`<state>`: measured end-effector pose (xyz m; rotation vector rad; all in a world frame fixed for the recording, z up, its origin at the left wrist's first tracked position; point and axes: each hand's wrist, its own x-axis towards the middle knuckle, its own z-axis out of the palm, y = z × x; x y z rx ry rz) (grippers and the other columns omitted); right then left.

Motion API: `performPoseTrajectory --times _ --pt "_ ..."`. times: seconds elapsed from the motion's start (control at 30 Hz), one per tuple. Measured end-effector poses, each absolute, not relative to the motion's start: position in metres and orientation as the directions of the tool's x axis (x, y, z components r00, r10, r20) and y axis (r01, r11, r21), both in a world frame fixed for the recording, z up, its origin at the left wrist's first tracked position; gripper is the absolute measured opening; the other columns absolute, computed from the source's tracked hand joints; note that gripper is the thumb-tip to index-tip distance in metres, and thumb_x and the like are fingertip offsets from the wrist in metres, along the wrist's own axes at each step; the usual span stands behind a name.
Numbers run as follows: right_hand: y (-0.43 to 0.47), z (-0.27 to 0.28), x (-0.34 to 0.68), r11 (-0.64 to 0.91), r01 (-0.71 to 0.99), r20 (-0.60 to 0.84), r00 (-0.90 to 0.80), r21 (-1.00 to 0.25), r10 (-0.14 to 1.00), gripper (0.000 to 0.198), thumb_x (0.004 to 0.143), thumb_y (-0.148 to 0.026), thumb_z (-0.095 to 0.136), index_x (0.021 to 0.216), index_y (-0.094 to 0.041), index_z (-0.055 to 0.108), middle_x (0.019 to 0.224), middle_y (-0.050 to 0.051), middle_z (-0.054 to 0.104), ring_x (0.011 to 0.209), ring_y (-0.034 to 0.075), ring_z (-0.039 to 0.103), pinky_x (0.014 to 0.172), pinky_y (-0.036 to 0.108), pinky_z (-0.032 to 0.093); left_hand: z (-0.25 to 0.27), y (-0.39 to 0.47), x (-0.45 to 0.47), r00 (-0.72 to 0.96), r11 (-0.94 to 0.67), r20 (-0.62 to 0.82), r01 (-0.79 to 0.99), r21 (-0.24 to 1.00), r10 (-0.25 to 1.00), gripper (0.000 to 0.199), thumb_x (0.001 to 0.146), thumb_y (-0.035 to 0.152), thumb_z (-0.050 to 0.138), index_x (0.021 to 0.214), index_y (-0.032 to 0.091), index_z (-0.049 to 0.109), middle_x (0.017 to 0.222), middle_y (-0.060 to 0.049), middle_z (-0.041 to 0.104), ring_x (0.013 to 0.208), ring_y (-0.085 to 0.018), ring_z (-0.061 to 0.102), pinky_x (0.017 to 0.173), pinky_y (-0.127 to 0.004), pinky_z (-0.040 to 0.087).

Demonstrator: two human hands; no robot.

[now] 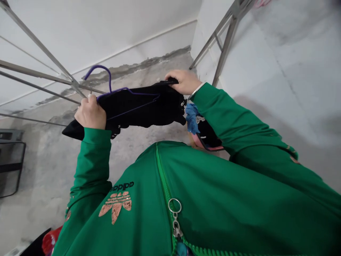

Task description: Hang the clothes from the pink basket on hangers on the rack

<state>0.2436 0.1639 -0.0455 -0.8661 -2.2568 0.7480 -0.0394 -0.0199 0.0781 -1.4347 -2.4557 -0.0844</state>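
Note:
A black garment (pixel 141 112) is stretched out between my two hands in front of my chest. A purple wire hanger (pixel 109 76) lies against it, its hook pointing up and to the left. My left hand (pixel 90 113) is closed around the hanger's left end together with the cloth. At the other side, my right hand (pixel 183 82) grips the garment's upper right edge, thumb and fingers folded over it. Small shiny metal bits show on the garment's right and lower edges. What kind of garment it is, I cannot tell.
Metal rack bars (pixel 39 74) cross at the left, and another metal frame (pixel 226 42) leans at the right wall. Below my right forearm stands a pink-rimmed basket (pixel 197 141) with dark items and a blue cloth (pixel 192 117). A grey object with a black frame (pixel 12 149) is far left.

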Motion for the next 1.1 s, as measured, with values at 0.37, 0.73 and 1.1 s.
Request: performPoseTrajectory --times 0.37,0.73,1.1 --pt "0.072 -0.007 0.235 0.730 0.268 0.230 -0.833 -0.628 0.504 0.038 0.089 -0.032 0.052 0.125 -0.021 0.057 0.114 0.010 0.067 0.102 0.025 0.064 0.090 0.042 0.051 0.084 -0.012 -0.053 -0.516 0.513 0.371 0.851 0.115 0.772 0.037 0.087 0.026 0.035 0.117 0.029 0.057 0.116 -0.009 0.058 0.112 -0.031 0.055 0.081 -0.046 0.038" --pt "0.090 -0.013 0.209 0.751 0.316 0.364 -0.724 -0.580 0.586 0.033 0.093 -0.034 0.036 0.101 -0.020 0.065 0.097 0.009 0.067 0.093 0.024 0.063 0.082 0.037 0.050 0.081 -0.021 -0.049 -0.283 0.238 0.380 0.958 0.162 0.880 0.042 0.080 0.019 0.044 0.120 0.029 0.055 0.116 -0.010 0.059 0.117 -0.031 0.053 0.092 -0.046 0.043" --pt "0.069 0.001 0.243 0.716 0.569 0.421 -0.579 -0.404 0.698 0.029 0.092 -0.033 0.041 0.093 -0.021 0.067 0.089 0.010 0.068 0.087 0.026 0.063 0.068 0.036 0.046 0.050 -0.081 -0.075 -0.439 0.411 0.124 0.890 0.197 0.890 0.062 0.060 0.011 0.056 0.121 0.016 0.046 0.114 -0.018 0.053 0.106 -0.034 0.057 0.086 -0.047 0.049"
